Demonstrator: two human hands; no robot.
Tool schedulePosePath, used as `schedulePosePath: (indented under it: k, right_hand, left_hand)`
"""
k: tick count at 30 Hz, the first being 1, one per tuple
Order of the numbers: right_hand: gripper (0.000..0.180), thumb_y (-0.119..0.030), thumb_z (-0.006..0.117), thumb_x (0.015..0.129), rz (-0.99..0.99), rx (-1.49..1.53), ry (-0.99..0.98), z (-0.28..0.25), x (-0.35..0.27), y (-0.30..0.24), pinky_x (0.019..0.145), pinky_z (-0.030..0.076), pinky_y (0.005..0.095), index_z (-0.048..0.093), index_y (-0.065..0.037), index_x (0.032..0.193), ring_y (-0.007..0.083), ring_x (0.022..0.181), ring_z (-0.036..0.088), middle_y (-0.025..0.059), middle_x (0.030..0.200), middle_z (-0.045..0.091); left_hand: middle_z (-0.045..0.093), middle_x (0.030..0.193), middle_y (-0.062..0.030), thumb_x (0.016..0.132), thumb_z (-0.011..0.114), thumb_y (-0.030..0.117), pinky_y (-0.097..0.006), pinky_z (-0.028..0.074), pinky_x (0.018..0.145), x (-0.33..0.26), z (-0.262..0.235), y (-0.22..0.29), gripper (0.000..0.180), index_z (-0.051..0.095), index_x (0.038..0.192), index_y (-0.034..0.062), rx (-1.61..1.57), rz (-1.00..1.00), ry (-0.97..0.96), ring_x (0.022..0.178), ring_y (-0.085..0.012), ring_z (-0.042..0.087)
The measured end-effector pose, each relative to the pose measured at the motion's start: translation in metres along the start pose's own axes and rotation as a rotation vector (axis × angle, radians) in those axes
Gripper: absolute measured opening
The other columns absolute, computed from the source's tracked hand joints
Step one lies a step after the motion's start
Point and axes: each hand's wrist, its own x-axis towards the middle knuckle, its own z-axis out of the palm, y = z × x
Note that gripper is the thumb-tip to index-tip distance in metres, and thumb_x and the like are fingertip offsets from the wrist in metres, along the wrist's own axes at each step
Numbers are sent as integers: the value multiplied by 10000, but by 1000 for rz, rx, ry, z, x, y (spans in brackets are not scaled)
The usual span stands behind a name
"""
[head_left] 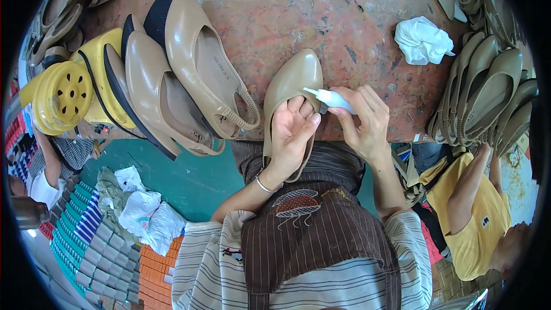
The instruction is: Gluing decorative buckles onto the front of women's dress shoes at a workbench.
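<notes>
A tan pointed slingback shoe (294, 73) is at the table's near edge, toe pointing away from me. My left hand (290, 140) has its fingers tucked into the shoe's opening and grips it from inside; the fingertips are partly hidden under the upper. In my right hand (367, 117) is a small white squeeze bottle (337, 101) with a thin nozzle. The nozzle tip points left, at or just above the edge of the shoe's opening; whether it touches cannot be made out.
Left of my hands stand more tan slingbacks (189, 51), beside a yellow machine (63, 97). A crumpled white cloth or paper (423, 40) lies at the right, near stacked tan shoes (488, 92). A person in yellow (470, 212) is at the right, another person's arm (49, 161) at the left.
</notes>
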Motion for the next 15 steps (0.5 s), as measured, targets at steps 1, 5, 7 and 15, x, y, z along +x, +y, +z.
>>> schedulePosePath:
  k: [1,5,7,15]
  right_hand:
    - [252,-130,724,747,1,-1,-2,0,0,0,551,439,335,654,-25,965,233,626,538,76,734,587]
    - [242,-143,726,747,2,-37,-12,0,2,-1,541,436,337,652,-27,946,233,617,530,74,717,572]
    - [238,-146,726,747,2,-52,-19,-1,4,-2,538,435,337,652,-27,939,232,614,529,73,713,568]
    - [213,-147,719,753,-11,-94,-75,-5,9,-3,550,455,348,646,-28,913,249,640,556,81,741,595]
  left_hand:
    - [491,1148,-105,849,519,-119,-327,375,984,0,0,1,368,386,1169,3,15,-13,13,1144,-201,483]
    - [489,1130,-99,851,516,-120,-319,380,966,0,-3,-1,367,383,1171,3,25,-10,-4,1124,-193,486]
    - [485,1132,-98,853,514,-121,-311,378,962,-1,-6,-3,366,382,1171,2,26,-10,-9,1125,-189,483]
    - [479,1090,-85,852,509,-128,-296,383,939,0,-5,-4,325,387,1120,11,49,-4,-5,1099,-174,485]
